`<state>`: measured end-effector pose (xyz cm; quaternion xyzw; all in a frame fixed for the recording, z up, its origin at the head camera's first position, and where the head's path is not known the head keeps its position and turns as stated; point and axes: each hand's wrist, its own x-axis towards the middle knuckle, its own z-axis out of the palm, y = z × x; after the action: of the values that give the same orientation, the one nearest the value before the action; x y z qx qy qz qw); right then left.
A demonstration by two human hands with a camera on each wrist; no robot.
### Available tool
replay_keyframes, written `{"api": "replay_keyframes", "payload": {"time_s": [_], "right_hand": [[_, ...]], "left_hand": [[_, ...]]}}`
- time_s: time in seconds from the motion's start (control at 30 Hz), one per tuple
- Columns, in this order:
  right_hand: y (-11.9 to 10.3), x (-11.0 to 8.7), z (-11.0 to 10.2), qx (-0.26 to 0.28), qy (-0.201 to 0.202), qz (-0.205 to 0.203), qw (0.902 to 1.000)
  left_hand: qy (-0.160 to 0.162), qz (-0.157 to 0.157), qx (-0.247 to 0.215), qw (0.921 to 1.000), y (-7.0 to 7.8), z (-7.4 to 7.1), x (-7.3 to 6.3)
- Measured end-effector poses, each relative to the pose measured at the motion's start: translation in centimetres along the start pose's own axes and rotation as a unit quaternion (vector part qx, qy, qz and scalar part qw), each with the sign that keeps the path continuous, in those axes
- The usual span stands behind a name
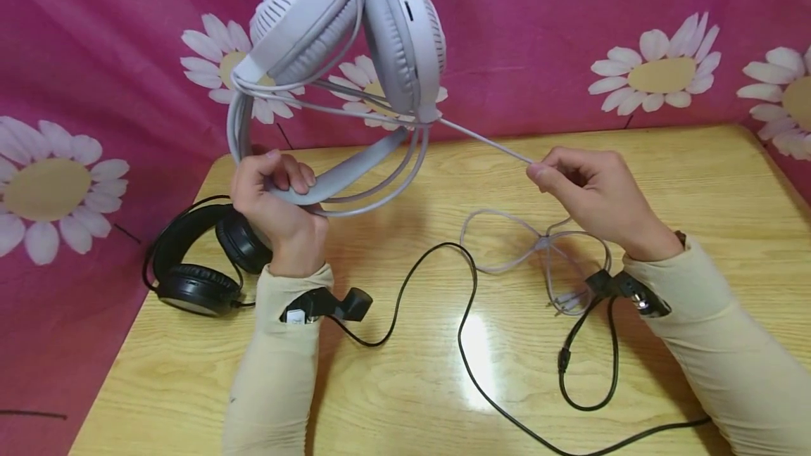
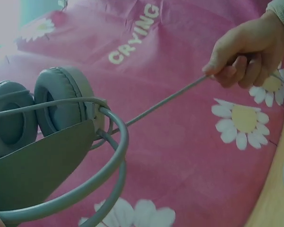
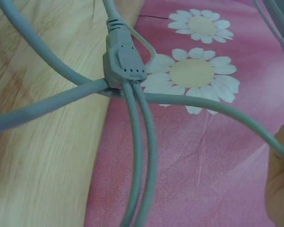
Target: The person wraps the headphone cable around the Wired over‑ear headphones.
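Observation:
A white headset with grey ear pads and a boom microphone hangs upside down above the table, ear cups up. My left hand grips its headband, thumb and fingers curled round the band and its grey strap. Some of its cable is wound across the ear cups. With my right hand I pinch the white cable, which runs taut from the right ear cup. Beyond that hand the cable drops to a loose bundle on the table, where a splitter joins several strands in the right wrist view.
Black headphones lie on the wooden table at the left, partly behind my left wrist. A black cable snakes across the table. Behind stands a pink cloth with white flowers. Each wrist wears a black camera mount.

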<state>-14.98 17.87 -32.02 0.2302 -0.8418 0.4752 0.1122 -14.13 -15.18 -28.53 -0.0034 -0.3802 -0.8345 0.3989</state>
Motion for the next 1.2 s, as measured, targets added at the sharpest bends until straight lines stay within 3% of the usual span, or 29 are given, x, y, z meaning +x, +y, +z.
{"api": "replay_keyframes", "payload": {"time_s": [0.3, 0.67, 0.9, 1.2], "right_hand": [[0.3, 0.2, 0.0, -0.020, -0.014, 0.048, 0.9985], [0.5, 0.4, -0.1, -0.043, -0.033, 0.079, 0.9954], [0.8, 0.5, -0.4, -0.050, -0.038, 0.109, 0.9921], [0.8, 0.6, -1.5, -0.051, -0.027, 0.120, 0.9912]], "left_hand": [[0.035, -0.072, -0.046, 0.9957, -1.5, -1.1, 1.6], [0.055, -0.067, -0.045, 0.9952, -2.6, -2.1, 2.4], [0.091, -0.078, -0.052, 0.9913, -2.6, -2.4, 2.9], [0.106, -0.060, -0.057, 0.9909, -2.0, -2.6, 3.7]]}}
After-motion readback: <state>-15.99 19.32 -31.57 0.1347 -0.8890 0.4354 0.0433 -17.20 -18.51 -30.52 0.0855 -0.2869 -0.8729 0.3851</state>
